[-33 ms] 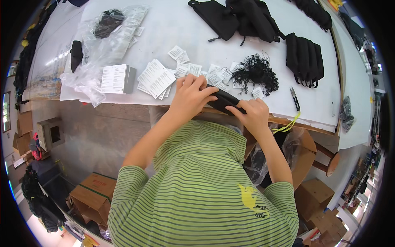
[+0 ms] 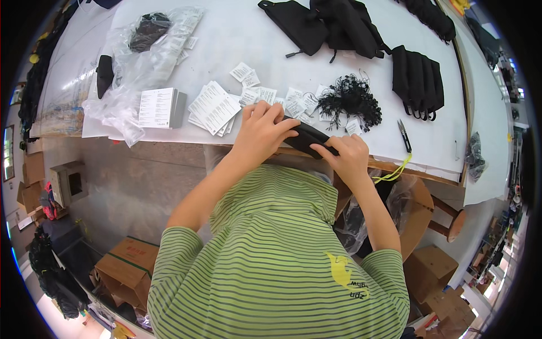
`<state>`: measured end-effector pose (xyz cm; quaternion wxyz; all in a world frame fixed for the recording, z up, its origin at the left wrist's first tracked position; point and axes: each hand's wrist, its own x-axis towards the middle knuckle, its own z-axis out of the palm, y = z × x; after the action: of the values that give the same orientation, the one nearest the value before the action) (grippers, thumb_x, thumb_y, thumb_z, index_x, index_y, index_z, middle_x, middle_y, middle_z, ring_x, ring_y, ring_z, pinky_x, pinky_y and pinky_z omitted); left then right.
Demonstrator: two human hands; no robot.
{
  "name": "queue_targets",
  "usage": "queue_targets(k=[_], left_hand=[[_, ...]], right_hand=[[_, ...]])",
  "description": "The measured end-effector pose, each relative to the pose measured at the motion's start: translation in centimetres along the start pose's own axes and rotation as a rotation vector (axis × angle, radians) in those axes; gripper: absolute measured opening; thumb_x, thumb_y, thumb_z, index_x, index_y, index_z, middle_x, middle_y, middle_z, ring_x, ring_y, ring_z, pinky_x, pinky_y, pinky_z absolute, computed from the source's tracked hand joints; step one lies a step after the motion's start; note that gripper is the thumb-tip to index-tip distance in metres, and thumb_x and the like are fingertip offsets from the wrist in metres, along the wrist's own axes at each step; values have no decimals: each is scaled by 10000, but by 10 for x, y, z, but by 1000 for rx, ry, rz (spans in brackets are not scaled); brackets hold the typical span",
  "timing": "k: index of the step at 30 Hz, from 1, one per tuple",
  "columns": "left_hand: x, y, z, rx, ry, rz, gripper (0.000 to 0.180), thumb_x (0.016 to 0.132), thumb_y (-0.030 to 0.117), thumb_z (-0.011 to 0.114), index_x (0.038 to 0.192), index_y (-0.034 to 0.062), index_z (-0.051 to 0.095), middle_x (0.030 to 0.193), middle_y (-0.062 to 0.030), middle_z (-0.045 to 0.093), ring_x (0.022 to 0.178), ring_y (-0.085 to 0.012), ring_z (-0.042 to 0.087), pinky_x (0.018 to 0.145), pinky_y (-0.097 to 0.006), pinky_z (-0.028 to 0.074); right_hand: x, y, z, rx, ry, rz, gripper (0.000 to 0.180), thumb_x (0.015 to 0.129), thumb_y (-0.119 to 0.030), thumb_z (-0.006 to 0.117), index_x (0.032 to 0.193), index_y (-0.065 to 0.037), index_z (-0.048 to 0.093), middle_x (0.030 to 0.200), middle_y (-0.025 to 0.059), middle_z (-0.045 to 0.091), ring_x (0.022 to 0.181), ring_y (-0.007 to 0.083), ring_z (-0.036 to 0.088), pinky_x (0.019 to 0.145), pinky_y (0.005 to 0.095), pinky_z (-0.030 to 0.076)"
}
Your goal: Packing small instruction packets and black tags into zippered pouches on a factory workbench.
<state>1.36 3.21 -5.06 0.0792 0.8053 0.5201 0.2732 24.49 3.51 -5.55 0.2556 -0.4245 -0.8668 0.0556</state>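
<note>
A small black fabric pouch (image 2: 308,139) is stretched between my two hands at the table's near edge. The fingers of my left hand (image 2: 261,131) are bent round its left end. My right hand (image 2: 348,156) pinches the right end between thumb and fingers. Just beyond the pouch lie loose white printed labels (image 2: 265,95) and a tangled heap of black cords (image 2: 351,103). Fanned white cards (image 2: 214,108) rest beside my left hand. To the right of my right hand are thread snips (image 2: 404,135) with a yellow cord tied on.
A stack of white cards (image 2: 156,108) stands at the left beside a crumpled clear plastic bag (image 2: 148,59). Black pouches (image 2: 418,82) lie in a row at the right, and larger black bags (image 2: 339,25) at the back. A cardboard box (image 2: 418,212) and wooden stool (image 2: 451,220) sit below the table.
</note>
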Motion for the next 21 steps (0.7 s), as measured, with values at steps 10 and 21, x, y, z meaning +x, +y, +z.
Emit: queue_targets(k=[10, 21], left_hand=[[11, -8, 8, -14, 149, 4, 173, 721, 284, 731, 885, 247, 693, 1049, -2, 526, 1058, -242, 451, 890, -366, 299], [-8, 15, 11, -1534, 340, -832, 772, 768, 179, 771, 1347, 3, 290, 1289, -144, 442, 1193, -254, 454, 1014, -383, 356]], right_hand=[[9, 8, -6, 146, -21, 215, 223, 716, -287, 788, 783, -109, 672, 462, 3, 395, 450, 135, 375, 463, 280, 294], [13, -40, -4, 930, 146, 739, 175, 793, -140, 749, 733, -32, 625, 501, -102, 322, 485, 2, 248, 463, 220, 167]])
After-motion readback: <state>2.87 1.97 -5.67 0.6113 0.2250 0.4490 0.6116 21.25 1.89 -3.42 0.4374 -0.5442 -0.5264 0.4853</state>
